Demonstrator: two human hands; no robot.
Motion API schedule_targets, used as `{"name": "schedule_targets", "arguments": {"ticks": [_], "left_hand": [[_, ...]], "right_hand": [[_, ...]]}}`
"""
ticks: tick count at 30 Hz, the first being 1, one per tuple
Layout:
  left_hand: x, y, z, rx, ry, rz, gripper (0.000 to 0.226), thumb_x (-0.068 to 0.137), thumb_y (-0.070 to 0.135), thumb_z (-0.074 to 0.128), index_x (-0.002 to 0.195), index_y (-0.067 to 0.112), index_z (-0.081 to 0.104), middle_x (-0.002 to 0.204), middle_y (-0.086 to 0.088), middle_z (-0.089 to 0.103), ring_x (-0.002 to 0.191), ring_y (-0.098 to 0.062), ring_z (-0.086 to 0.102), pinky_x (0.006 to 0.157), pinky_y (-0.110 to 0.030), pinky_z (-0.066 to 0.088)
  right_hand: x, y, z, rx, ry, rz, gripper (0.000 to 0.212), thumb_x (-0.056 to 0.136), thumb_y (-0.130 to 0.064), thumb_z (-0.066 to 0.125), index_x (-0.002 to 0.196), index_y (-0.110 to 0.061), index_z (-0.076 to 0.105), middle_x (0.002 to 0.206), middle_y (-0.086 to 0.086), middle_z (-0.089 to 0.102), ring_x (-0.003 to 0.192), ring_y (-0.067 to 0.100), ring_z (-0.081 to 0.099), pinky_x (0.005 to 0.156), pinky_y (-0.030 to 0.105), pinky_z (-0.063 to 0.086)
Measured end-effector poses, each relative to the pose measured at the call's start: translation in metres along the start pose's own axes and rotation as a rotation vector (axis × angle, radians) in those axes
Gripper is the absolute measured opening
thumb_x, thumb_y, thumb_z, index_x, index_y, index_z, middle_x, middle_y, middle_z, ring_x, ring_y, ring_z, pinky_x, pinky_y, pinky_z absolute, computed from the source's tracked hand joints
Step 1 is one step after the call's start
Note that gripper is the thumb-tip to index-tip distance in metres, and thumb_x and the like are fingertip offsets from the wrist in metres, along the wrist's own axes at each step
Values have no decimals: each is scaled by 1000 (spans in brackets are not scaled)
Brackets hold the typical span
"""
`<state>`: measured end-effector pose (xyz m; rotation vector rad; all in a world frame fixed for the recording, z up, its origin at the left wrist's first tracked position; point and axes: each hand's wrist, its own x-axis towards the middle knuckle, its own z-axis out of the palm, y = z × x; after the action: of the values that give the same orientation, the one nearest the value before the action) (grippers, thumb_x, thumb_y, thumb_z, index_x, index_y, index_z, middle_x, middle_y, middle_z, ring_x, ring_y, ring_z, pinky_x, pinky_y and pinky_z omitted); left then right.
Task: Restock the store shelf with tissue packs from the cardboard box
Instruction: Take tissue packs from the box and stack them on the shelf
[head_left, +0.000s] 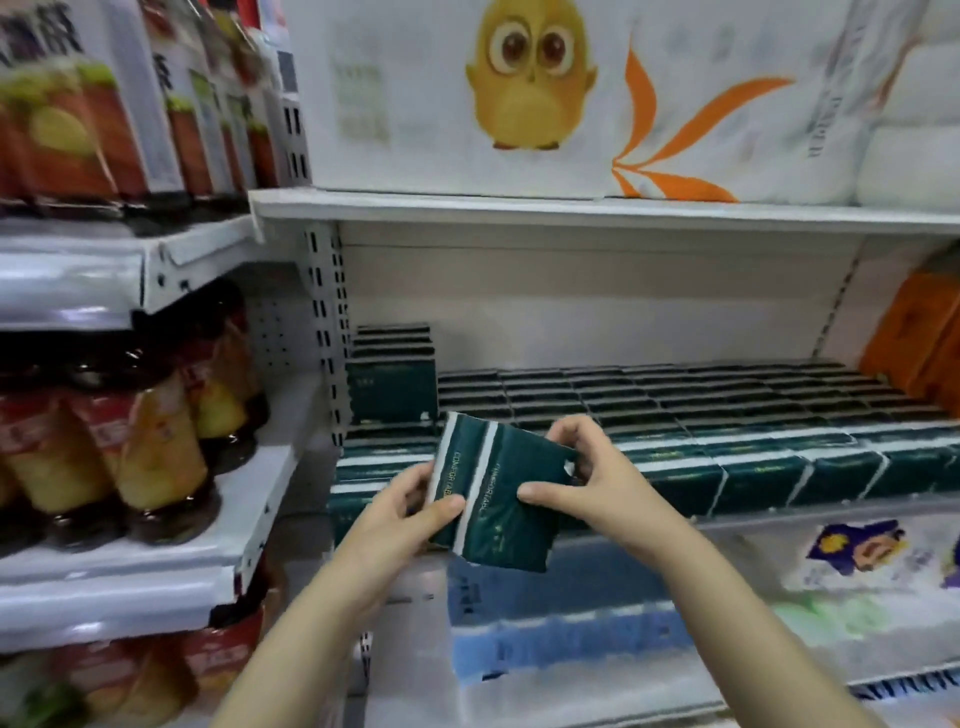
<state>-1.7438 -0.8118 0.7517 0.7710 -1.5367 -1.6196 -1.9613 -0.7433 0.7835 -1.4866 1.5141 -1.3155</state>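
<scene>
Here, left hand (410, 512) and right hand (582, 475) both grasping dark green tissue packs (498, 493), tilted, just before the shelf (779, 514) with rows of same packs (675, 415).

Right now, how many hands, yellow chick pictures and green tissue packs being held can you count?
Hands: 2, the left hand and the right hand
yellow chick picture: 1
green tissue packs held in both hands: 2, it seems, going by two printed labels side by side
Total: 5
</scene>
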Motion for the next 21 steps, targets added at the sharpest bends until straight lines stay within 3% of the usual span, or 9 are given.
{"name": "schedule_targets", "arguments": {"ticks": [3,6,9,12,14,17,19,21], "left_hand": [[9,9,-28,67,93,53,32,91,14,63,121,22,60,116,3,70,111,-17,65,103,-47,46],[20,12,-50,55,294,118,28,93,13,61,116,27,57,117,3,68,110,-18,63,103,-48,46],[26,18,-60,-12,473,230,47,95,4,54,131,28,36,133,0,54,122,-18,54,105,-38,43],[29,21,-72,-16,577,283,76,94,-5,50,144,39,13,146,-1,40,130,-18,46,108,-36,39],[31,21,-79,-8,617,280,89,93,-9,49,146,46,4,152,-6,33,132,-19,44,106,-32,38],[31,22,-86,21,646,300,97,92,-7,50,145,55,-1,159,-1,20,140,-16,34,115,-41,29],[32,23,-87,-11,664,301,94,92,-9,47,146,53,0,158,3,21,139,-14,34,115,-38,28],[33,22,-88,-51,679,291,95,92,-8,47,136,66,6,155,3,28,136,-17,39,113,-47,33]], "right_hand": [[25,-5,17,122,27,-14,41,76,-13,82,102,-18,50,104,1,63,85,9,62,71,25,51],[46,-10,33,219,41,-20,44,77,-18,78,115,-28,59,113,-1,66,98,9,67,76,27,55],[65,-6,47,410,91,11,39,82,-18,71,120,-19,62,116,3,70,106,20,68,86,41,57],[83,-1,59,551,186,62,33,88,-7,66,119,-13,58,113,5,72,104,22,69,86,40,56],[91,3,66,523,215,74,38,86,-7,69,120,-16,56,110,4,73,103,20,69,89,37,54],[102,8,75,385,200,85,47,84,-12,74,125,-20,53,110,-1,72,101,13,69,88,28,50],[108,9,80,322,172,87,48,83,-13,75,125,-23,52,113,-1,71,103,12,68,90,30,50],[113,9,85,270,147,91,48,83,-16,75,123,-24,52,116,0,69,105,15,66,95,35,51]]}}
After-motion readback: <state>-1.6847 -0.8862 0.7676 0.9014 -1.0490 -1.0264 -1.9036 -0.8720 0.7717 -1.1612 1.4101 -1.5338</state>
